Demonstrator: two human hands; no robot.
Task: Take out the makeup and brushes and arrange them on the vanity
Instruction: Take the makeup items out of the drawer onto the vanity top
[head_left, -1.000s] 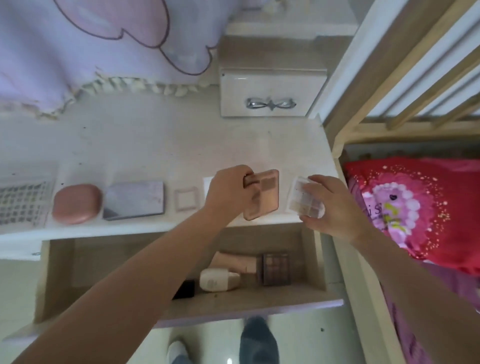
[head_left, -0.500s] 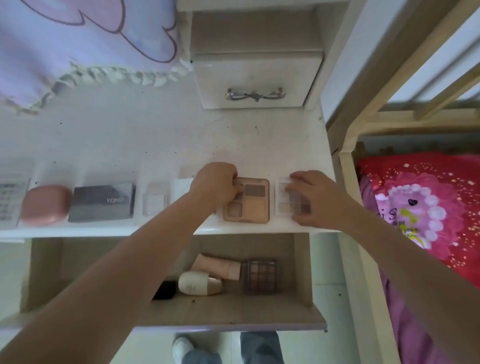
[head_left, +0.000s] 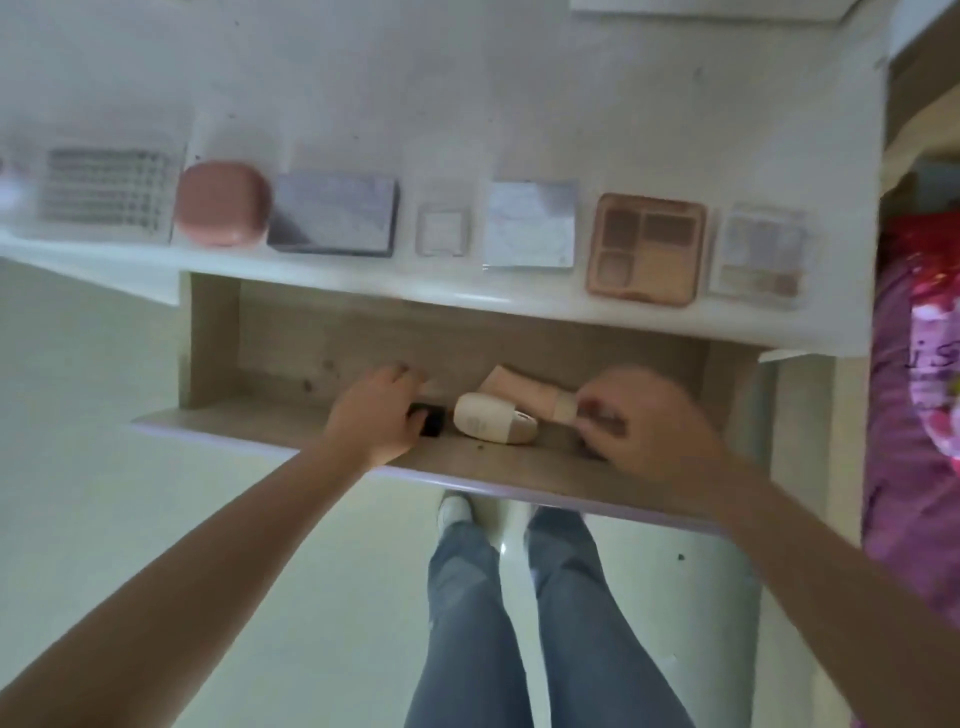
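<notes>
White vanity top (head_left: 467, 104) carries a row of palettes; below it both hands are in the open drawer (head_left: 291, 358). Left hand (head_left: 376, 413) curls at a small black item (head_left: 430, 420), right hand (head_left: 641, 415) beside the pink tube (head_left: 524, 389) (blurred, grip unclear). Lift each piece straight up, clear of the cream bottle (head_left: 491, 423)

floor (head_left: 130, 467): pale, glossy | vanity top (head_left: 467, 104): white — drawer (head_left: 291, 358) open, wood | bedding (head_left: 914, 415): pink, right

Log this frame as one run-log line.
stage: reaching into open wooden drawer | left hand: at small black item | right hand: at pink tube
</notes>
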